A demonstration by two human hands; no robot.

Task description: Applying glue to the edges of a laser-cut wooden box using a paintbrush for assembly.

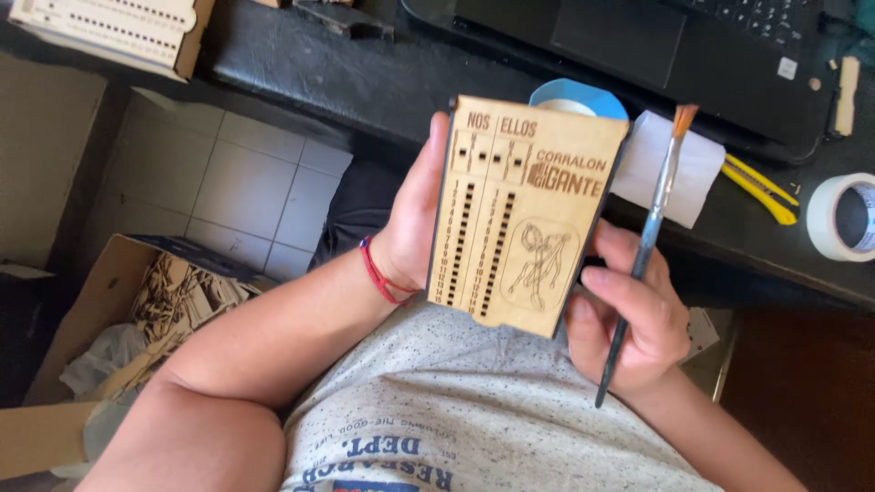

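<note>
A thin laser-cut wooden box (519, 214) with engraved lettering, rows of small slots and an engraved drawing is held up in front of my chest. My left hand (410, 228) grips its left edge, a red string bracelet on that wrist. My right hand (629, 314) supports the lower right corner of the wooden box and also holds a slim paintbrush (649, 241), handle down and orange bristles pointing up.
A dark desk (365, 77) carries a black laptop (656, 41), a blue tape roll (583, 93), a white folded paper (688, 169), a yellow utility knife (756, 187) and a white tape roll (843, 217). A cardboard box of wood scraps (155, 305) sits on the tiled floor at left.
</note>
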